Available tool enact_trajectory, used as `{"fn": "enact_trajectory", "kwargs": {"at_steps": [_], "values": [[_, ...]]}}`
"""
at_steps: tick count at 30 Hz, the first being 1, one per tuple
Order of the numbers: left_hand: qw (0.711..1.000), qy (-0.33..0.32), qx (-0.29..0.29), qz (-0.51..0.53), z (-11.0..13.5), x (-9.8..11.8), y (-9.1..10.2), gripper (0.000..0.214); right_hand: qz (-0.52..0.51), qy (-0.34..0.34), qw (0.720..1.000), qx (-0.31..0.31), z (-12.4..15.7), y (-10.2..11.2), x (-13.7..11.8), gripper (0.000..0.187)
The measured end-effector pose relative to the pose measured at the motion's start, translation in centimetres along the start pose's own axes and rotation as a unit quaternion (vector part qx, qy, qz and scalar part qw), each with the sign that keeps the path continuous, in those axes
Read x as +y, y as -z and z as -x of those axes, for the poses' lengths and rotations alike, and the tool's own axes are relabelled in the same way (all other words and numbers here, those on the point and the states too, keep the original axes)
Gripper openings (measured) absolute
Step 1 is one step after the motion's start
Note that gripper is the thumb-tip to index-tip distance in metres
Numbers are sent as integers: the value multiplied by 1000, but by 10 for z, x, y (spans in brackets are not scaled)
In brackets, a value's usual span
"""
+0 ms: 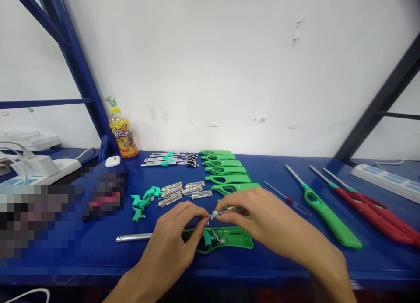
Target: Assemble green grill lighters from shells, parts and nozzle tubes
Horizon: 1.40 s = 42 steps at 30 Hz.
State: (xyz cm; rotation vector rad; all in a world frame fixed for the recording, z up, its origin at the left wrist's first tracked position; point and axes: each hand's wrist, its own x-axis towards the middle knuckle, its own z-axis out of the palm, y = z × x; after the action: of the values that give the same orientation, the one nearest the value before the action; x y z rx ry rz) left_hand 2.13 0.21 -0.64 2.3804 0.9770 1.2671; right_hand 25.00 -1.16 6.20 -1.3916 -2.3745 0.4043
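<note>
At the front of the blue table (278,264), an open green shell (241,238) lies flat with its inside up. A metal tube (134,238) runs out of its left end, and a teal trigger (207,238) and a white wire (217,234) sit within it. So the shell looks partly filled: the clear tank (233,210) is out of it, and no second half covers it.

That tank is just above and beyond the shell, in the right hand (259,213), clamped between thumb and fingers with its white tip pointing left. The left hand (175,233) meets it there, thumb and forefinger pinched on a thin piece (210,216) too small to identify. The fingertips of both hands nearly meet; the left hand partly hides the shell and tube.

Farther back lie loose clear tanks (170,200), teal pieces (146,199), wired tubes (157,160) and a column of green shells (241,179), all apparently unused. To the right are a screwdriver (290,201), then a green lighter (331,216) and two red lighters (364,210), which look fully assembled.
</note>
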Motion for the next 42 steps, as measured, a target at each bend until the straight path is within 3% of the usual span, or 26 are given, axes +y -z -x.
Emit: {"fn": "enact_trajectory", "kwargs": {"at_steps": [8,29,36,42], "values": [[1000,-21,10,0,1,0,-1,17,-11,25,1000,7,-4,-1,-1,16],[999,-38,7,4,0,3,1,17,-39,12,999,-5,-2,5,-1,8],[998,-59,9,5,1,2,2,19,-39,23,999,21,-1,6,-4,6],[998,-62,-5,-4,1,0,0,17,-15,-18,1000,19,4,10,-6,12]]}}
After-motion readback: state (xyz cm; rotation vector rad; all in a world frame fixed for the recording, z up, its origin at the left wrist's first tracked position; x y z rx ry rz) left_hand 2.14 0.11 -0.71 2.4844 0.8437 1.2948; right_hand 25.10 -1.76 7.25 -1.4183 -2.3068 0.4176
